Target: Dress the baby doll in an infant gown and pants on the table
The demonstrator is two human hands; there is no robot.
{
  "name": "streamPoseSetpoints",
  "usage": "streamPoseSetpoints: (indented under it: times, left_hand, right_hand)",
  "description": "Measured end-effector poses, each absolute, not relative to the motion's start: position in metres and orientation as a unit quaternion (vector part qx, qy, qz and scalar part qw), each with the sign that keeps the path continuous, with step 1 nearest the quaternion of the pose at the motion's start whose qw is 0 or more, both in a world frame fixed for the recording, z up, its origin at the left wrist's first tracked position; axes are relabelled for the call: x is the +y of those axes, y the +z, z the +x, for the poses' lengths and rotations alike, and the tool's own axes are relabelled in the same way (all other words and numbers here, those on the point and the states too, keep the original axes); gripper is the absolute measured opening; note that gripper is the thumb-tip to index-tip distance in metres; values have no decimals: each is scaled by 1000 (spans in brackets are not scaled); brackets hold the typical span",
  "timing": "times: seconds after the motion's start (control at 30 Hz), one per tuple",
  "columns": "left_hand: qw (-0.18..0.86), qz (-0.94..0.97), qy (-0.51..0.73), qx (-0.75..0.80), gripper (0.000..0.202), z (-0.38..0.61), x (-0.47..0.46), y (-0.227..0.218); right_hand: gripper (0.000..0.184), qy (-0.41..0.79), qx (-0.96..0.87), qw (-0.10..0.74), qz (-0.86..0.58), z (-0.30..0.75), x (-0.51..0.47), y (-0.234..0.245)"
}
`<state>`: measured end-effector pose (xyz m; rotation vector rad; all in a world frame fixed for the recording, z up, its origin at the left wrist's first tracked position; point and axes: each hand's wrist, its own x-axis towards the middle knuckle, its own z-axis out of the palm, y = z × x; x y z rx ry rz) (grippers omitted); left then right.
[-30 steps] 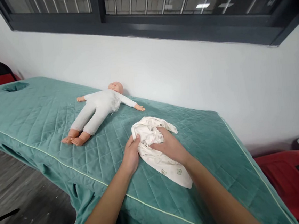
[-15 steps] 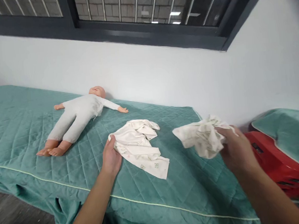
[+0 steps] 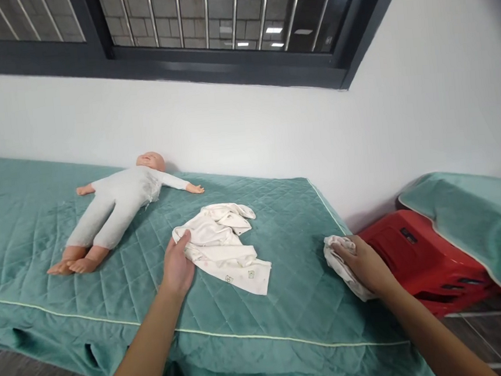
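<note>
Printed garment [image 3: 219, 258] lay right of your left hand [image 3: 178, 268], edge pinched by its fingers, bunched cloth [image 3: 344, 274] sat beneath your right hand [image 3: 369, 262], gripped by its fingers.

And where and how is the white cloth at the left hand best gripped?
Probably by pinching the straight-edged end of the white cloth, coming from the right: that end lies spread on the green cover, away from the left hand at the opposite edge, while the upper part is bunched in folds.
</note>
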<state>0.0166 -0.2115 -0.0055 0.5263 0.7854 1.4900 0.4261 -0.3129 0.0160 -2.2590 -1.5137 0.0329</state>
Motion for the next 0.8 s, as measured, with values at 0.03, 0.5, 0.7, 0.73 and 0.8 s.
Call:
streamPoseSetpoints:
  times: [0.03, 0.5, 0.7, 0.73, 0.8]
  left_hand:
    - [628, 243, 643, 364, 36, 15, -207, -1]
    - [314, 827, 333, 327, 26, 25, -200, 211]
    - [115, 836, 364, 394, 22, 15, -218, 236]
    - [68, 829, 360, 422, 24, 10, -215, 232]
    - [-13, 810, 351, 469, 27, -1, -208, 220]
  right_hand:
    - [49, 28, -556, 206, -805, 427, -312, 17]
    - [55, 56, -824, 326, -460, 238, -231, 191]
    - [28, -41, -859, 287, -421, 215, -208, 232]
    - [31, -61, -856, 278, -433, 221, -209, 233]
    - [34, -83, -844, 262, -461, 235, -214, 231]
